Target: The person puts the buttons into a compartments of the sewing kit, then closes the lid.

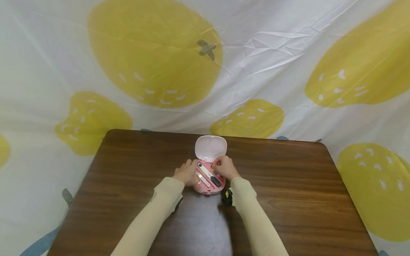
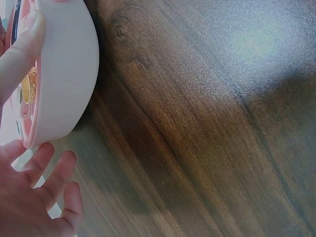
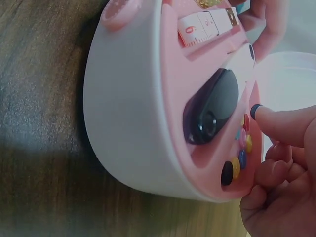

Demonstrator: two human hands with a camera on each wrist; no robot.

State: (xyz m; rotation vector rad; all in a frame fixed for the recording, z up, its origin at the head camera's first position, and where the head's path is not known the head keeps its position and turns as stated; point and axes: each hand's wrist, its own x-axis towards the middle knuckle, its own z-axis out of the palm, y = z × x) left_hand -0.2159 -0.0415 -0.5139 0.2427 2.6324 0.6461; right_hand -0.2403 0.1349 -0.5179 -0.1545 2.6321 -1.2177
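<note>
A pink-and-white sewing kit box [image 1: 208, 193] stands on the table, its pale lid [image 1: 210, 147] flipped up at the back. My left hand [image 1: 187, 173] holds the box's left side; its thumb [image 2: 30, 37] lies over the rim and the fingers spread by the far end. Between thumb and fingertip, my right hand [image 3: 291, 158] pinches a small dark button [image 3: 255, 111] above the right compartment. Several coloured buttons [image 3: 242, 158] lie in that compartment. A white tool with a black end [image 3: 212, 106] fills the middle slot, beside a tape measure [image 3: 197, 29].
The brown wooden table [image 1: 288, 185] runs out on both sides of the box. Behind it hangs a white cloth [image 1: 179, 119] with large yellow fruit prints. A dark band device [image 1: 227, 197] sits on the right wrist, close to the box.
</note>
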